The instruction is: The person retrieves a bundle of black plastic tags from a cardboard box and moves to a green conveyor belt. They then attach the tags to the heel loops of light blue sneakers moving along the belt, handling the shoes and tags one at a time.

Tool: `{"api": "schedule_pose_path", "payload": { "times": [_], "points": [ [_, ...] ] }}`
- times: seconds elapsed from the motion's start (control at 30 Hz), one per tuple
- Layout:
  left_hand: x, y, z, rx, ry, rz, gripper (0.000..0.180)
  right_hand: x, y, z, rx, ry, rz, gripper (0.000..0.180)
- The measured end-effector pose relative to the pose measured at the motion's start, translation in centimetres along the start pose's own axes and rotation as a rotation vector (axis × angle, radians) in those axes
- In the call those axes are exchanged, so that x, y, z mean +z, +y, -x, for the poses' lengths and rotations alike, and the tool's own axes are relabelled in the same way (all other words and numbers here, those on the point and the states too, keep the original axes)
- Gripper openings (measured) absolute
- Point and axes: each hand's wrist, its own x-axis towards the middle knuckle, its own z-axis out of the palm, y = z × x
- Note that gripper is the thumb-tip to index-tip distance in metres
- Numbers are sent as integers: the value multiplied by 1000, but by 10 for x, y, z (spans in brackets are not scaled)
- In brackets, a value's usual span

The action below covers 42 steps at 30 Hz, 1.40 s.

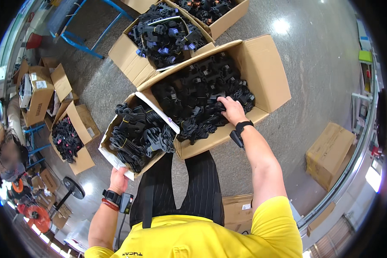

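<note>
While the smaller carton (157, 111), seemingly near full, is pinched at its rim by the left hand (119, 180), many black pieces (196, 122) are left inside the adjoining large carton (265, 73), touched by the right hand (234, 112), whose closure cannot be told.

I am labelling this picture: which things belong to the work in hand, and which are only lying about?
Apparently in the work:
large open carton, right hand inside
white-edged box, left hand at rim
black plastic bundles

Apparently lying about:
carton at far right
blue-framed stand
</note>
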Motion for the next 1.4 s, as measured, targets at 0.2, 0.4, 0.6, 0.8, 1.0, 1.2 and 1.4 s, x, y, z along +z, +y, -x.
{"api": "schedule_pose_path", "payload": {
  "times": [0.2,0.4,0.6,0.8,1.0,1.2,1.4],
  "points": [
    [-12,7,-3,-16,-17,48,29,-45,-12,23,217,205,-458,50],
    [-18,54,-3,-19,-122,101,36,-139,-158,48,-49,332,-552,46],
    [-69,127,-17,32,-225,144,47,-192,-422,1,-627,73,-231,54],
    [-150,239,-12,153,-182,-12,42,-134,-606,-74,-951,32,216,33],
    [-225,356,-19,213,-110,142,35,-145,-738,-150,-1101,-25,338,42],
    [-271,478,-46,219,-59,292,39,-197,-835,-247,-1244,92,428,52],
    [-285,595,-124,424,-39,475,33,-246,-902,-393,-1461,46,418,42]
  ]
}}
